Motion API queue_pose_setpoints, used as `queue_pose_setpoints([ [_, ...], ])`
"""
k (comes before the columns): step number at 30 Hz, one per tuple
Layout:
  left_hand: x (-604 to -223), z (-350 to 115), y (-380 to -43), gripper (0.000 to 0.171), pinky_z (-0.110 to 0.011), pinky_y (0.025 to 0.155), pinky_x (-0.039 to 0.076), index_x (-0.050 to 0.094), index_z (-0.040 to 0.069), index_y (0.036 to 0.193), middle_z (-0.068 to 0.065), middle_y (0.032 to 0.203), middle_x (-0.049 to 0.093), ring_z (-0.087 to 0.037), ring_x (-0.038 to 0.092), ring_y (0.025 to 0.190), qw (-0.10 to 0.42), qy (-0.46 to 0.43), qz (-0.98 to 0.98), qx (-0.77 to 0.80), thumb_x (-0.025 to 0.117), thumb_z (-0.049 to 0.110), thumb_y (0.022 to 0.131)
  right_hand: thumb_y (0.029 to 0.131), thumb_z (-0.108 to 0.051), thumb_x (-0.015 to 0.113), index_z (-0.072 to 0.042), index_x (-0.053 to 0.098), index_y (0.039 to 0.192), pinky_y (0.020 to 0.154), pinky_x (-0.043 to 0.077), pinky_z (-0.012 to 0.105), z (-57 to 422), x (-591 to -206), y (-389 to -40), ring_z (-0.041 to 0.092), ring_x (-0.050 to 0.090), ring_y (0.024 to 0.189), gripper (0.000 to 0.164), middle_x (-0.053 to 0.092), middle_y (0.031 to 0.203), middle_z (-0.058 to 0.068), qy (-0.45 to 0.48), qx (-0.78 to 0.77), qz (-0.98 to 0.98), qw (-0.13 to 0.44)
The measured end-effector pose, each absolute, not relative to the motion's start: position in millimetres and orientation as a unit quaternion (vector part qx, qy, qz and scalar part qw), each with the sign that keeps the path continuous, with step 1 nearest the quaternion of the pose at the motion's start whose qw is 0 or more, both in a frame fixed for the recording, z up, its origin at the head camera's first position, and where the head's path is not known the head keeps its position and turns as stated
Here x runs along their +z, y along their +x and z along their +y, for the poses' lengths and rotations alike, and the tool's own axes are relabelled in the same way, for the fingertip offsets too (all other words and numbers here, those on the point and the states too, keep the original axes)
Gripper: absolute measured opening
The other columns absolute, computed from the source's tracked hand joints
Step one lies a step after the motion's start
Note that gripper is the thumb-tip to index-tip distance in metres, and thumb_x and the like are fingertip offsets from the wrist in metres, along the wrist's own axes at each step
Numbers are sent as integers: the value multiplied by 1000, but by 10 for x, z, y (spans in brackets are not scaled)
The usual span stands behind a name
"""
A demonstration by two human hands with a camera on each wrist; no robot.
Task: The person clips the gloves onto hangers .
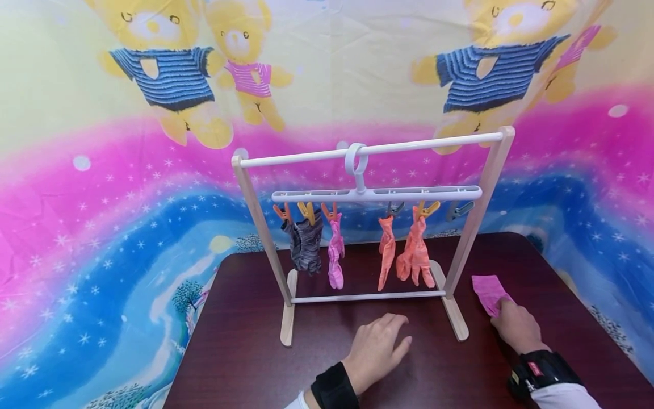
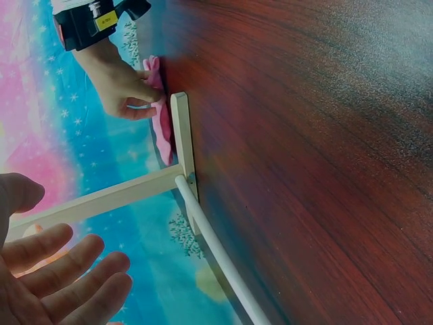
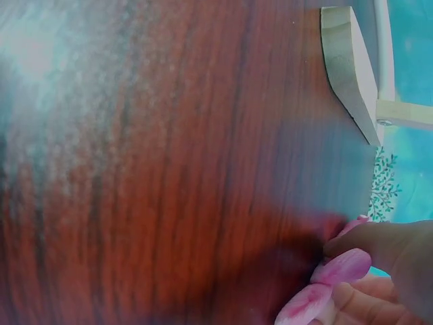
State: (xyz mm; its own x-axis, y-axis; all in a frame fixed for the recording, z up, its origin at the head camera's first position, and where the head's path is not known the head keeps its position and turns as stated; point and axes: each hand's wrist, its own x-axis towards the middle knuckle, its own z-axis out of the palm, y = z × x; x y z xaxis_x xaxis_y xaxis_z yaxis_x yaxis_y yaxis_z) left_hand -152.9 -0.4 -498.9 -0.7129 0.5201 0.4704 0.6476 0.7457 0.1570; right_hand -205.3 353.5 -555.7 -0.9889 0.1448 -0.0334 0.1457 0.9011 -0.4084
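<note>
On the table, just right of the wooden rack, my right hand (image 1: 520, 328) pinches the edge of a pink sock (image 1: 487, 288). Thumb and fingers close on its fabric (image 3: 308, 305) in the right wrist view, where part of the sock is hidden. My left hand (image 1: 377, 349) is over the table in front of the rack, fingers loosely extended, holding nothing. From a white clip hanger (image 1: 327, 196) hang a dark grey striped piece (image 1: 306, 247), another pink sock (image 1: 335, 261), a narrow orange piece (image 1: 386, 255) and an orange glove (image 1: 416, 255).
The rack's right post (image 1: 477, 221) and foot (image 1: 455, 318) stand between my hands. A grey-blue clothespin (image 1: 460, 211) at the hanger's right end holds nothing. A low white crossbar (image 1: 368, 296) joins the posts. Behind is a printed cloth backdrop (image 1: 327, 74).
</note>
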Motion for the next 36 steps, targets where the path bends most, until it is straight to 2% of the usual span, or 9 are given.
queue_pose_setpoints([
  [2,-4986,-7,-1526,27,-20,61,52,68,20,113,8,103,72,-7,71,85,202,-320,-912,-157,70,36,92,82,-10,68,11,56,106,61,49,52,3536,-5562,-2058,36,61,70,34,64,86,30,78,-209,975,6],
  [5,-4979,-8,-1521,27,-20,61,52,68,20,113,8,103,72,-7,71,84,200,-320,-913,-157,70,36,92,83,-10,67,13,56,108,62,49,51,3529,-5564,-2060,35,61,70,36,64,88,30,84,-212,973,19],
  [13,-4961,1,-1518,27,-20,62,52,67,21,115,8,105,72,-7,71,87,196,-323,-914,-150,67,38,94,87,-8,60,2,57,88,55,41,40,3481,-5590,-2051,26,54,62,11,57,70,13,96,-232,968,21],
  [18,-4952,-2,-1512,26,-20,62,52,67,21,115,8,105,72,-6,71,87,197,-323,-914,-150,67,38,94,88,-6,58,0,56,82,52,39,33,3465,-5604,-2019,19,55,54,8,58,61,5,88,-247,965,9],
  [24,-4917,11,-1519,27,-18,62,52,67,21,116,8,106,72,-5,71,87,190,-326,-912,-159,66,37,95,88,-6,57,-1,55,78,50,40,33,3471,-5608,-1981,17,56,52,11,59,59,4,99,-255,962,-8],
  [28,-4885,27,-1532,27,-18,64,52,67,21,117,8,107,72,-5,71,89,186,-323,-912,-169,66,37,95,89,-6,57,4,57,87,47,41,33,3453,-5562,-1952,16,55,50,10,59,60,5,95,-270,958,-36],
  [32,-4829,34,-1561,27,-20,67,54,67,20,117,7,108,73,-6,72,93,187,-309,-913,-189,67,36,95,90,-7,57,10,57,100,47,41,32,3416,-5492,-1923,14,56,48,20,58,60,4,77,-280,954,-71],
  [36,-4743,48,-1590,28,-21,72,56,67,20,120,7,113,73,-6,72,99,168,-294,-917,-209,65,36,97,89,-7,59,7,59,99,50,38,29,3367,-5401,-1890,13,54,48,17,58,57,1,67,-274,952,-115],
])
